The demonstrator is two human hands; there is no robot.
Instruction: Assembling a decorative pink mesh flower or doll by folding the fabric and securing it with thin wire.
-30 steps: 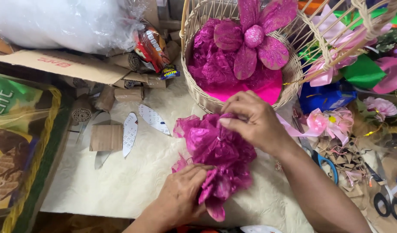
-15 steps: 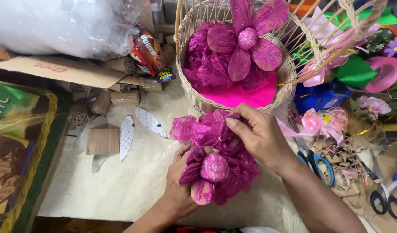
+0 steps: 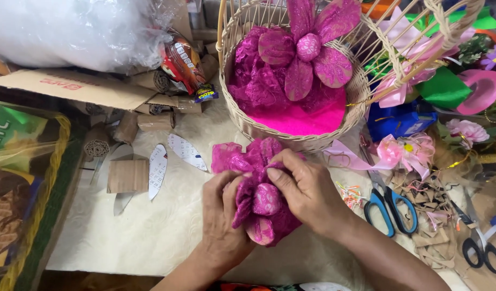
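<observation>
Fingers of both hands pinch 1 half-made pink fabric flower in front of the basket.
From the left: loose white leaf-shaped cutouts point(image 3: 157, 171) and a small cardboard piece point(image 3: 128, 175) lie unused on the cream tablecloth point(image 3: 124, 237). Next, the left hand point(image 3: 222, 215) cups the pink fabric flower point(image 3: 258, 188) from below, fingers curled narrow around its gathered petals, while the right hand point(image 3: 307, 188) presses its thumb and fingertips onto the round padded centre. Petals look bunched rather than spread, so shaping seems unfinished. Behind, the wicker basket point(image 3: 291, 137) already carries 1 finished pink flower point(image 3: 307, 51) and pink lining. Blue scissors point(image 3: 391, 207) rest to the right, beside paper scraps.
</observation>
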